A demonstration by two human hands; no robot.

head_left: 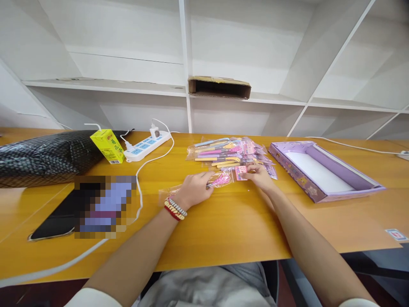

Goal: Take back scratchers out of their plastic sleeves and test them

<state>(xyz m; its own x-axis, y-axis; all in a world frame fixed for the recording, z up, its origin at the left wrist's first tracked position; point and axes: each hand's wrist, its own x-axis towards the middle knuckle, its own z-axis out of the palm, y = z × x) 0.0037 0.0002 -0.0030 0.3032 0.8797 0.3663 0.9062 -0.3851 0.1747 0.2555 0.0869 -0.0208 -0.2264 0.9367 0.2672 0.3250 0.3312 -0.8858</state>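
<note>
Grip of the left hand (195, 189) is clamped on a clear packet (223, 178) with a pink item inside; the packet projects right, past the fingertips. Grip of the right hand (260, 177) is closed, thumb and finger, on the edge of a pink card (241, 172) just beside the packet's right end. Directly beyond both hands, a pile of packaged pen-like items (220, 152) lies on the bench (223, 230). A purple tray (316, 166) sits to the right, apart from the hands; a white power strip (148, 146) lies far left.
</note>
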